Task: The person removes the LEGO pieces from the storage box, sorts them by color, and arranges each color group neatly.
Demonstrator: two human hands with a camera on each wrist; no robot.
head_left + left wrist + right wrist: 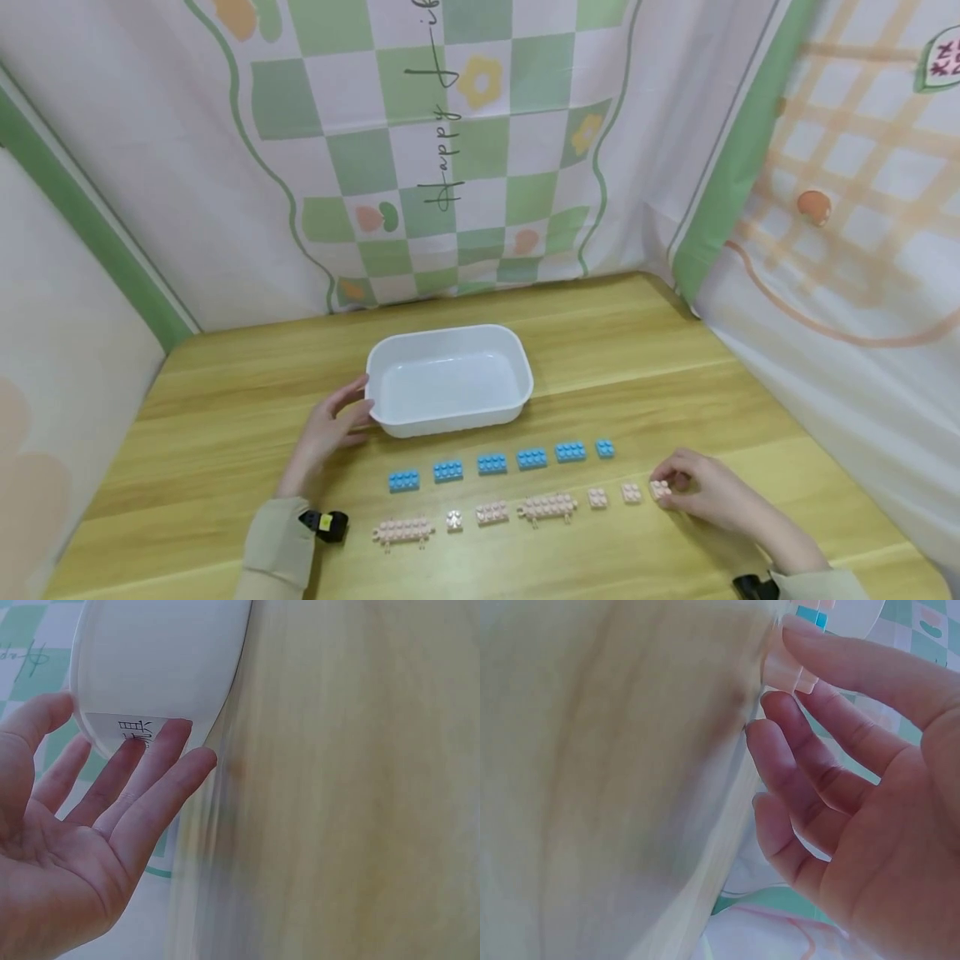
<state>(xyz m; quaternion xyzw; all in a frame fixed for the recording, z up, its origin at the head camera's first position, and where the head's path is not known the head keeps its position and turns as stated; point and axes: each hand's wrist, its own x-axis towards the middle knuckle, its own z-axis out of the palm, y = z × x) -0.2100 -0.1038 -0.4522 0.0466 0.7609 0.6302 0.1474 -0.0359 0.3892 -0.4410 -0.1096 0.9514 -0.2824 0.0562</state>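
My right hand pinches a small pale pink building brick between thumb and fingers, at the right end of a row of pink bricks. In the right wrist view the brick sits at the table surface, partly covered by the thumb; the other fingers are loosely bent. My left hand is at the left end of a white rectangular basin. Its thumb is by the rim and its fairly straight fingers lie against the basin's outer wall, over a label with dark characters.
Several blue bricks form a row in front of the basin. Nearer lie the other pink bricks, including two long pieces with small projections. The wooden table meets patterned curtains at the back and sides.
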